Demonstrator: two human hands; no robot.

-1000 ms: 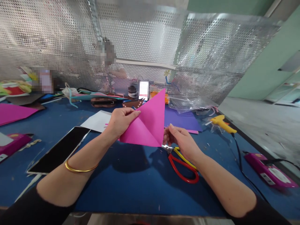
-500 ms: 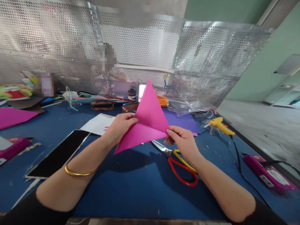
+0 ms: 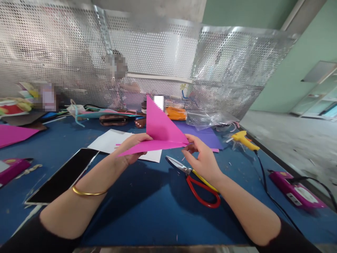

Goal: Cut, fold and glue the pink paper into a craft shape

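A folded sheet of bright pink paper (image 3: 160, 128) is held up above the table in front of me. One triangular flap stands upright and the other lies almost flat, seen nearly edge-on. My left hand (image 3: 134, 147) is closed on its left side, thumb on top and fingers underneath. At the right corner, the fingers of my right hand (image 3: 201, 154) hold the paper's tip, with the thumb lower and apart from it. Below the right hand lie scissors (image 3: 202, 195) with red and yellow handles, blades pointing left. White paper (image 3: 107, 140) rests under the left hand.
A dark-screened tablet (image 3: 63, 175) lies left on the blue table (image 3: 147, 218). To the right are a yellow glue gun (image 3: 244, 140), its cord and a magenta box (image 3: 297, 189). Purple paper (image 3: 207, 135) and a clear plastic bag (image 3: 207, 119) lie behind, before a perforated metal screen (image 3: 158, 45).
The pink paper has tipped so its lower flap is now flatter and its upper peak sits further left. My right thumb has moved off the corner.
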